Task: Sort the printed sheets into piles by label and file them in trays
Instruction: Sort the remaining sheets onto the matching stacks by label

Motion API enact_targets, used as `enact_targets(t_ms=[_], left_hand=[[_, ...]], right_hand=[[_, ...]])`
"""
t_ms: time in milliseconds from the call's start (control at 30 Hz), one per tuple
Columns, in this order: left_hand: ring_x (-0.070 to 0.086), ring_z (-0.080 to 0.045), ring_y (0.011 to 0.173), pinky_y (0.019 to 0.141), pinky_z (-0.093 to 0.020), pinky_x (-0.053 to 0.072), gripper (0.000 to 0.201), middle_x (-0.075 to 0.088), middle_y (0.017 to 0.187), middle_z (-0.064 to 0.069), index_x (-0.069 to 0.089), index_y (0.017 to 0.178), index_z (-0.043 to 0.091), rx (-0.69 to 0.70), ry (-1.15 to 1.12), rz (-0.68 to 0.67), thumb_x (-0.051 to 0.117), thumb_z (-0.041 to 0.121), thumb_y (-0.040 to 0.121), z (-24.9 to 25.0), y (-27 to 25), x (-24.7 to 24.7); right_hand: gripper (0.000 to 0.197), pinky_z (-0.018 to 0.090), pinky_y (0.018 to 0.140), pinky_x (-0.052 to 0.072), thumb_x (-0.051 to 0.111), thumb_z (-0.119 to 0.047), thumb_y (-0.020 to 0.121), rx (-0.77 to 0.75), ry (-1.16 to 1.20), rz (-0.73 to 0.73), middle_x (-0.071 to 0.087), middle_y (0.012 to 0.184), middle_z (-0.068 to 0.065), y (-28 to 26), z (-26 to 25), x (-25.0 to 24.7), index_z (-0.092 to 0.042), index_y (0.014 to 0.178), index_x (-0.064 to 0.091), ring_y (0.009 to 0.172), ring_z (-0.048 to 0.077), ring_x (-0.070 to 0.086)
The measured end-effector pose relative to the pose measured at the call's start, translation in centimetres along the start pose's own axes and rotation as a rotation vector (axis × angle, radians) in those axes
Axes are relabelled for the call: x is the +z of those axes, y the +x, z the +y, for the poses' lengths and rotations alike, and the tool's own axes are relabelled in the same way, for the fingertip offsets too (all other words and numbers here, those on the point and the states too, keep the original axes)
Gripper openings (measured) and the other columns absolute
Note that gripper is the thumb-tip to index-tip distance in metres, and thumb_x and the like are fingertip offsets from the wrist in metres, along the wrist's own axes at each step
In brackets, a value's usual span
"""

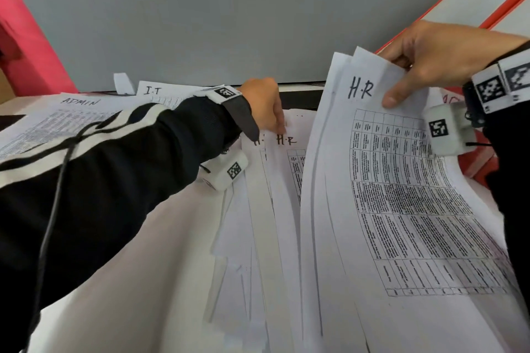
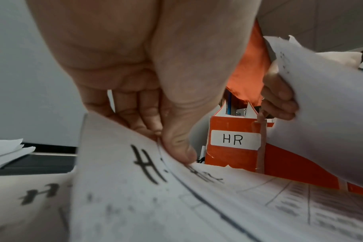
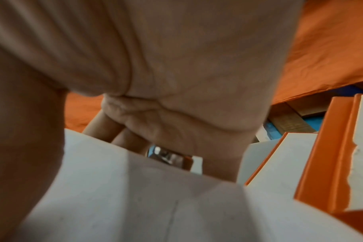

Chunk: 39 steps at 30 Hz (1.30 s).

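Right hand (image 1: 436, 57), at two o'clock in the head view: thumb and curled fingers pinch the top edge of a lifted sheaf of white printed sheets headed "H.R" (image 1: 401, 195), raised off the desk and bowed. Left hand (image 1: 265, 107), at twelve o'clock: thumb and fingertips pinch the top corner of the next white tabled sheet marked "H.R" (image 1: 289, 157) on the fanned pile lying flat just left of the sheaf. Orange upright file tray labelled "HR" (image 2: 234, 152), behind the pile at one o'clock in the left wrist view. White "ADMIN" sheet pile (image 1: 60, 120) and "I.T" sheet pile (image 1: 156, 94), at ten and eleven o'clock. Step in hand, by judgement: gathering the HR sheets. The next move calls for peeling one sheet cleanly, adding it to the sheaf, squaring the edges, then filing in the tray.
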<state>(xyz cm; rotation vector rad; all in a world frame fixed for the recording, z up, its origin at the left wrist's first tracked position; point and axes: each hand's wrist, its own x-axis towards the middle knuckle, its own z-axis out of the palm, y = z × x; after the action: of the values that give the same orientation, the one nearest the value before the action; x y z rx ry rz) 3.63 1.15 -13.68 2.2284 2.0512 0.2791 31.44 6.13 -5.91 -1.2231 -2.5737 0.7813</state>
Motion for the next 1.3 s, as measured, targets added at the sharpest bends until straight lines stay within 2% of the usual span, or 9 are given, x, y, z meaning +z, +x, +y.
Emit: enact_targets(t_ms=[133, 300, 400, 633, 800, 1033, 1100, 1200, 1300], left_hand=[[0.057, 0.0, 0.061, 0.073, -0.025, 0.052, 0.003, 0.061, 0.061, 0.022, 0.081, 0.081, 0.022, -0.031, 0.005, 0.004, 0.079, 0.022, 0.083, -0.4, 0.1, 0.2], [0.067, -0.02, 0.083, 0.079, -0.031, 0.056, 0.013, 0.076, 0.087, 0.003, 0.082, 0.092, 0.014, -0.059, -0.014, 0.064, 0.073, 0.023, 0.089, -0.1, 0.1, 0.4], [0.062, -0.019, 0.079, 0.077, -0.028, 0.05, 0.016, 0.068, 0.074, 0.006, 0.081, 0.092, 0.013, -0.057, -0.043, 0.105, 0.072, 0.025, 0.091, 0.1, 0.1, 0.1], [0.064, -0.007, 0.074, 0.08, -0.031, 0.057, 0.005, 0.07, 0.067, 0.017, 0.082, 0.079, 0.031, -0.012, -0.128, 0.199, 0.078, 0.035, 0.079, 0.2, -0.6, -1.1], [0.055, 0.003, 0.066, 0.071, -0.016, 0.044, 0.004, 0.06, 0.057, 0.025, 0.083, 0.083, 0.03, 0.017, -0.179, 0.241, 0.082, 0.033, 0.08, 0.6, -0.7, -1.9], [0.06, -0.002, 0.064, 0.076, -0.031, 0.057, 0.015, 0.062, 0.051, 0.023, 0.076, 0.063, 0.032, 0.028, -0.097, 0.213, 0.082, 0.03, 0.078, 0.7, -0.9, -2.3], [0.064, -0.008, 0.067, 0.078, -0.035, 0.059, 0.019, 0.063, 0.053, 0.018, 0.075, 0.066, 0.03, 0.034, -0.065, 0.172, 0.075, 0.022, 0.083, 0.9, -0.9, -2.3], [0.066, -0.024, 0.083, 0.081, -0.036, 0.056, 0.014, 0.067, 0.069, 0.006, 0.078, 0.08, 0.021, 0.018, -0.03, 0.133, 0.072, 0.028, 0.09, 1.4, -0.9, -2.1], [0.063, -0.009, 0.066, 0.075, -0.03, 0.055, 0.013, 0.066, 0.063, 0.01, 0.078, 0.08, 0.021, 0.035, -0.086, 0.162, 0.073, 0.028, 0.088, 1.6, -1.1, -2.3]], right_hand=[[0.043, 0.053, 0.093, 0.06, 0.09, -0.002, 0.068, 0.024, -0.057, 0.01, 0.082, 0.091, 0.002, 0.1, -0.2, 0.1, -0.027, 0.102, 0.082, 0.084, 0.026, 0.079], [0.042, 0.051, 0.094, 0.059, 0.091, -0.005, 0.069, 0.04, -0.098, 0.031, 0.082, 0.089, -0.002, 0.1, -0.4, 0.2, -0.027, 0.104, 0.082, 0.084, 0.022, 0.079], [0.038, 0.048, 0.095, 0.059, 0.091, -0.007, 0.071, 0.042, -0.127, 0.014, 0.081, 0.088, -0.005, 0.3, -0.8, 0.7, -0.031, 0.099, 0.082, 0.081, 0.015, 0.079], [0.023, 0.044, 0.089, 0.061, 0.09, -0.015, 0.076, 0.084, -0.16, -0.027, 0.08, 0.082, -0.009, 0.5, -1.5, 1.9, -0.03, 0.091, 0.082, 0.075, 0.014, 0.078], [0.018, 0.042, 0.089, 0.061, 0.089, -0.018, 0.077, 0.114, -0.193, -0.026, 0.08, 0.079, -0.009, 0.5, -1.7, 1.9, -0.028, 0.091, 0.083, 0.07, 0.01, 0.077], [0.016, 0.038, 0.084, 0.06, 0.09, -0.02, 0.078, 0.11, -0.217, -0.024, 0.079, 0.077, -0.01, 0.6, -1.9, 2.2, -0.032, 0.084, 0.081, 0.067, 0.009, 0.076], [0.015, 0.037, 0.082, 0.06, 0.09, -0.022, 0.077, 0.096, -0.223, -0.02, 0.079, 0.077, -0.011, 0.7, -2.0, 2.2, -0.033, 0.084, 0.082, 0.068, 0.008, 0.075], [0.015, 0.034, 0.077, 0.058, 0.091, -0.024, 0.076, 0.076, -0.231, -0.011, 0.079, 0.08, -0.01, 0.7, -2.0, 2.3, -0.033, 0.084, 0.082, 0.07, 0.009, 0.076], [0.018, 0.041, 0.085, 0.06, 0.091, -0.022, 0.076, 0.035, -0.214, 0.021, 0.08, 0.093, -0.009, 1.0, -2.3, 2.9, -0.031, 0.089, 0.083, 0.084, 0.014, 0.077]])
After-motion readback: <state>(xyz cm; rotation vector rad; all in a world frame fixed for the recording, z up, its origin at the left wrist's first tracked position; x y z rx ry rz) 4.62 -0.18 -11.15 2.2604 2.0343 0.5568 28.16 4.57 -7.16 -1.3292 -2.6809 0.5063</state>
